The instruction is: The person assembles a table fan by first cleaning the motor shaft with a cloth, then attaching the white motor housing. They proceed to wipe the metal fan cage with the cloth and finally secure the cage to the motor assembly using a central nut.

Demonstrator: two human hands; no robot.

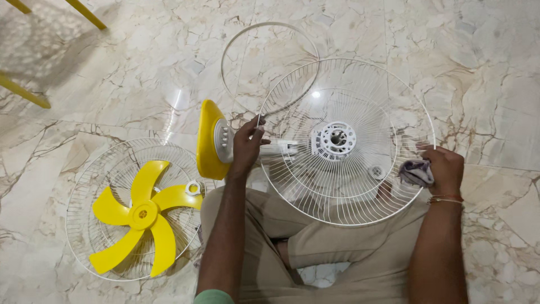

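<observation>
1. Over the lap, above the marble floor (495, 67): white wire fan guard (360, 186), mounted on the motor housing (216, 141).
2. Left hand (246, 145): grip closed around the motor neck.
3. Right hand (445, 169): grip closed on a grey cloth (416, 172), pressed against the guard's rim.
4. Left of the knees: yellow fan blade (142, 214) lying in a second guard (84, 186).
5. Loose white ring (270, 67) on the floor beyond.

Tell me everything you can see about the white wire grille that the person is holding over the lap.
The white wire grille is a round fan guard of thin, metal-looking spokes running from a white plastic hub with a central hole out to a rim. It is still mounted on the fan's white neck, tilted above the person's lap. The right hand presses a crumpled greyish cloth against its right edge; the left hand grips the neck beside the yellow motor housing. It looks whole and unbent.
</observation>
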